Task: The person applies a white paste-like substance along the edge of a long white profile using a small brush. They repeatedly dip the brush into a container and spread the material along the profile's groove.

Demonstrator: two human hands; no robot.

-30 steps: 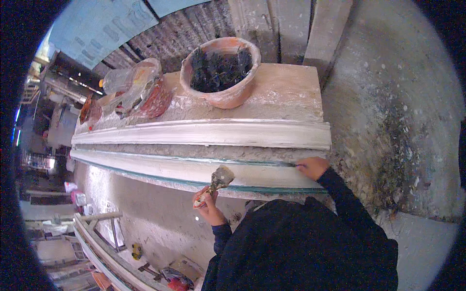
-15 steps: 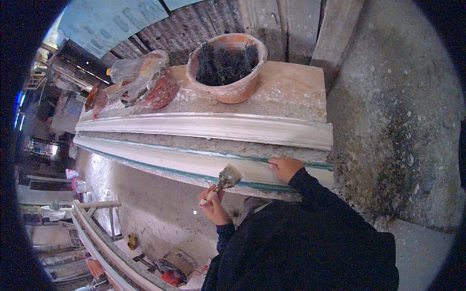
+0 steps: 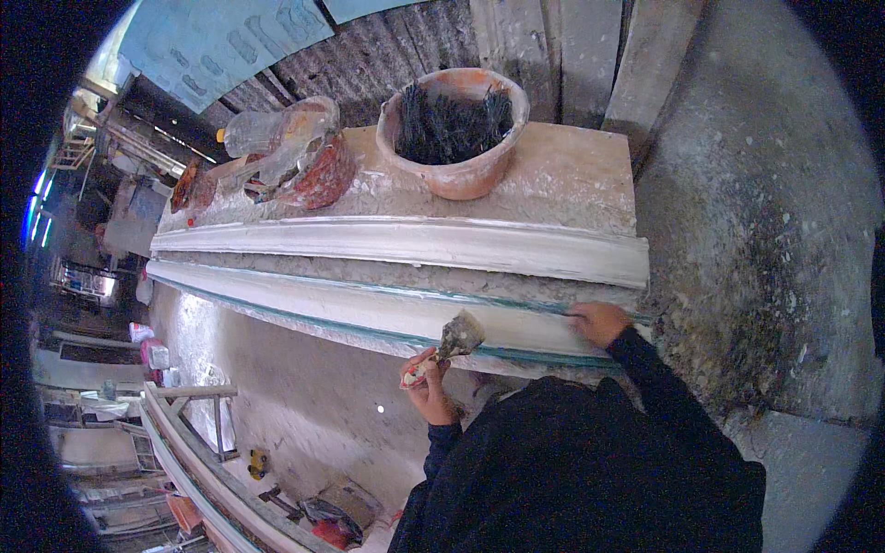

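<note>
My left hand (image 3: 428, 387) is closed around the handle of a scraper (image 3: 462, 334), whose wide head is crusted with dried plaster and points up. The scraper is held over the near edge of a long white plaster moulding (image 3: 387, 313) with blue-green strips along both its long sides. My right hand (image 3: 601, 323) rests at the far blue-green strip, near the moulding's right end. Its fingers are drawn together and slightly blurred; what they hold, if anything, is hidden. A second white moulding (image 3: 406, 241) lies parallel, just beyond.
Behind the mouldings, a plaster-stained bowl (image 3: 493, 173) of dark fibrous bundles stands on the board (image 3: 583, 157). To its left are a reddish tub (image 3: 327, 175) and a clear plastic bottle (image 3: 253, 134). A long wooden frame (image 3: 189, 442) runs at lower left.
My right hand has slid rightward along the far strip of the moulding. The left hand keeps hold of the scraper over the near edge. The whole view has shifted a little.
</note>
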